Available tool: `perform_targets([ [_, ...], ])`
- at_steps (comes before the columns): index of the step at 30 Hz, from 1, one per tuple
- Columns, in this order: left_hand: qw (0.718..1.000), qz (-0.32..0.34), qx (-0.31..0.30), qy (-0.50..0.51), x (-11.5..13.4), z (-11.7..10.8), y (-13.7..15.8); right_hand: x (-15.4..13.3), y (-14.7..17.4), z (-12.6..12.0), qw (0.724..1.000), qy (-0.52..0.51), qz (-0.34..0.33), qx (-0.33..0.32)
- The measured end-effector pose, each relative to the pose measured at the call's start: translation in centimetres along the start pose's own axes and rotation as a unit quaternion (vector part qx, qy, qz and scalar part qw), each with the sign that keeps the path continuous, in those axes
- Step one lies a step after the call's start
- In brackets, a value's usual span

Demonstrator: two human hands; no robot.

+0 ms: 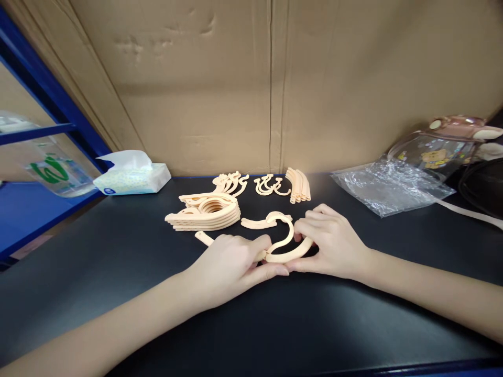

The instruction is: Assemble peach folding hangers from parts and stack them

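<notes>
The left hand [231, 268] and right hand [329, 240] both grip a hooked hanger [290, 255], nearer the person than the hanger stack [208, 222] and to its right. That stack looks finished; loose hooks [230, 184] behind it and curved arms [299, 186] farther right seem left to join. The left hand covers the held joint, so its fastening cannot be told.

Curved bar [288, 257] partly behind fingers [261, 244]

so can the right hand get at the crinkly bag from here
Probably yes: only black tabletop shows between the right hand and the crinkly bag, though that hand now holds the hanger.
</notes>
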State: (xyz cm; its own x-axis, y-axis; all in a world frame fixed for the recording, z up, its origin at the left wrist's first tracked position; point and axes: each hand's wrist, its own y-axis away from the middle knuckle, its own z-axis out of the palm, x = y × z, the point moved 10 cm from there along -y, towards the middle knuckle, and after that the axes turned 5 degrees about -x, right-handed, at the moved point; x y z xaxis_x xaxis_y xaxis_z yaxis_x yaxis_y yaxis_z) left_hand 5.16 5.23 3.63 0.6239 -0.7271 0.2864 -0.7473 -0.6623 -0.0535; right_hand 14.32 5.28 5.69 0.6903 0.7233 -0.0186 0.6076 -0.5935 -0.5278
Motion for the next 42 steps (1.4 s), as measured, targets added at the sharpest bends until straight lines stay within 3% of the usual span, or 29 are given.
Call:
perform_targets([
  [10, 0.998, 0.013, 0.001, -0.066, 0.8, 0.8, 0.0, 2.1, 0.0, -0.2, 0.990, -0.112, 0.090, -0.011],
  [18, 0.996, 0.010, -0.003, -0.086, 1.0, 1.1, 0.1, 0.7, 0.1, -2.6, 0.996, -0.033, 0.048, 0.071],
  [21, 0.997, 0.000, 0.006, -0.073, 0.8, 1.0, 0.1, -1.0, 0.3, -2.8, 0.996, -0.022, -0.025, 0.083],
  [23, 0.998, 0.003, 0.021, -0.062, 0.7, 0.7, 0.2, -2.1, 0.5, -2.5, 0.994, -0.030, -0.071, 0.073],
  [25, 0.998, 0.016, 0.036, -0.059, 0.9, 0.5, 0.3, -2.2, 0.5, -2.2, 0.994, -0.038, -0.077, 0.060],
  [31, 0.992, 0.072, 0.029, -0.104, 2.0, 0.7, 0.3, 0.3, -0.2, -1.5, 0.999, -0.005, 0.038, 0.004],
  [34, 0.987, 0.088, 0.035, -0.132, 2.1, 0.8, 0.2, 1.6, -0.4, -1.0, 0.996, 0.043, 0.069, -0.035],
  [39, 0.978, 0.108, 0.075, -0.164, 2.1, 0.2, -0.1, 2.5, -0.5, 0.4, 0.978, 0.177, 0.027, -0.105],
  [42, 0.976, 0.113, 0.092, -0.160, 2.0, -0.1, -0.3, 3.1, -0.5, 0.6, 0.967, 0.227, 0.028, -0.111],
])
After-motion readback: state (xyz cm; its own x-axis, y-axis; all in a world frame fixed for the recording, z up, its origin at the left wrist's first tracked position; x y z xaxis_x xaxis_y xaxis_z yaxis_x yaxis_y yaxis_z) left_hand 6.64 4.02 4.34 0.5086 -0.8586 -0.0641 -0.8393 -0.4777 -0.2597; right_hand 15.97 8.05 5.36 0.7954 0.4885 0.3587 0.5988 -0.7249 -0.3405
